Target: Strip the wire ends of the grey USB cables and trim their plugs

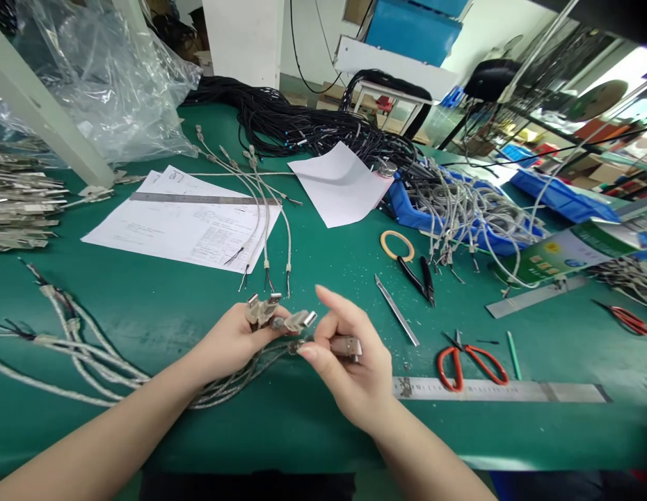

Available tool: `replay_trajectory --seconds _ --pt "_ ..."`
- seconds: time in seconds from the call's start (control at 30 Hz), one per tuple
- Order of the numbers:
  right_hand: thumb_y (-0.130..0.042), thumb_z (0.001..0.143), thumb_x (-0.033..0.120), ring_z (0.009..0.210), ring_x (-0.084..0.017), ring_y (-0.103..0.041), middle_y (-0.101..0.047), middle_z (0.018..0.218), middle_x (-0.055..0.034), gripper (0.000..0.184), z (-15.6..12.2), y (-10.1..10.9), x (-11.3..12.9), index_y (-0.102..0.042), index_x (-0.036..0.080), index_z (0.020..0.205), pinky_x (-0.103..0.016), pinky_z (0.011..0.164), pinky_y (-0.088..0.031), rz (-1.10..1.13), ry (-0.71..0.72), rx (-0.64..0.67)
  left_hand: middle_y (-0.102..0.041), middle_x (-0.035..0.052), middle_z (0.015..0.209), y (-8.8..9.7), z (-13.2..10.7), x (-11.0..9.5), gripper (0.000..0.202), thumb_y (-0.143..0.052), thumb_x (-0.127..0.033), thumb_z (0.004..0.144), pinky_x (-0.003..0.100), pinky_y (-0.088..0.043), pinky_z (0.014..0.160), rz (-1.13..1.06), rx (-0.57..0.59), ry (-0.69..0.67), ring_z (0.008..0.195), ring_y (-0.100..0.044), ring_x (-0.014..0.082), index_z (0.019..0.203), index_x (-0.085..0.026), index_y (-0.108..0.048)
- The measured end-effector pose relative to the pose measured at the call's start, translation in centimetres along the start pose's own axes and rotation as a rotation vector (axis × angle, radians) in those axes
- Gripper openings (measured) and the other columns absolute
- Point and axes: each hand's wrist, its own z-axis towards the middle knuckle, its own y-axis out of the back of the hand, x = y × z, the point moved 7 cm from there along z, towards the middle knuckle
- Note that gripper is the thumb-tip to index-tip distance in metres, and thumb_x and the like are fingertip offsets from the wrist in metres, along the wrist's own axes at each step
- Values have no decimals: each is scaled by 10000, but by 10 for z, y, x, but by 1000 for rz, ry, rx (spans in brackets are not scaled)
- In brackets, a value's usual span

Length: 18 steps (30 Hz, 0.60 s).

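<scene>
My left hand (234, 344) is closed around several grey USB cables (261, 309), their metal plugs standing up past the fingers. Between the thumb and fingers of my right hand (355, 365) is another USB plug (346, 346), its metal end pointing right. The two hands are close together above the green table. From under my left forearm the braided cables (88, 348) run out to the left, ending in stripped wires. Three similar cables (266, 229) lie beyond my hands, partly on a printed sheet (177, 226).
Right of my hands lie a craft knife (396, 309), black-handled pliers (417, 278), orange-handled nippers (458, 365), a steel ruler (532, 391) and a tape ring (397, 245). A blue tray (412, 209) of cables and black cable bundles (282, 122) occupy the back. Bundled cables (24, 202) sit left.
</scene>
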Motion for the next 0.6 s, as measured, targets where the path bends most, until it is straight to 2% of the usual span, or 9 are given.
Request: replay_trajectory --seconds 0.1,0.2,0.27,0.33,0.43,0.5,0.6 --pt "-702 856 175 543 -63 -436 -492 709 53 472 0 -2 1 -538 278 1286 -169 436 -342 -53 23 1 -753 30 819 -3 0 0 209 -562 -299 867 288 -486 732 54 -15 5 780 -670 205 858 -168 -724" --pt "-742 816 154 529 -56 -445 -527 703 61 333 1 3 0 -608 261 1102 -167 454 -374 -88 -10 -94 -753 34 855 -5 0 0 203 -556 -282 860 284 -477 729 92 -42 10 796 -669 210 903 -162 -714" --pt "-730 822 139 586 -71 -491 -551 729 45 253 3 6 0 -644 248 1034 -179 519 -430 -121 -6 -143 -744 35 861 -6 -1 0 196 -552 -288 866 282 -472 740 111 -62 8 820 -666 214 889 -159 -698" --pt "-705 841 140 737 -108 -559 -582 834 -3 223 5 8 2 -684 236 1041 -209 627 -491 -140 21 -146 -728 27 838 -6 -1 -1 191 -542 -295 875 276 -466 734 124 -73 -1 809 -658 207 856 -162 -677" --pt "-639 883 116 932 -150 -604 -619 997 -59 294 7 4 2 -682 237 1148 -253 760 -537 -54 47 -44 -707 11 797 -5 -2 -2 186 -524 -288 875 260 -458 700 121 -62 -24 776 -646 190 808 -170 -651" --pt "-606 898 80 970 -152 -633 -658 1049 -63 361 7 1 2 -645 250 1214 -269 800 -549 30 53 23 -706 6 795 -5 -2 -3 176 -517 -264 866 250 -458 693 109 -39 -43 779 -644 182 787 -174 -646" --pt "-621 877 41 951 -166 -669 -713 1031 -59 360 5 0 6 -639 236 1179 -304 806 -547 47 84 53 -711 6 801 -5 -1 -4 170 -515 -231 853 241 -463 687 92 -6 -61 761 -637 167 782 -173 -658"
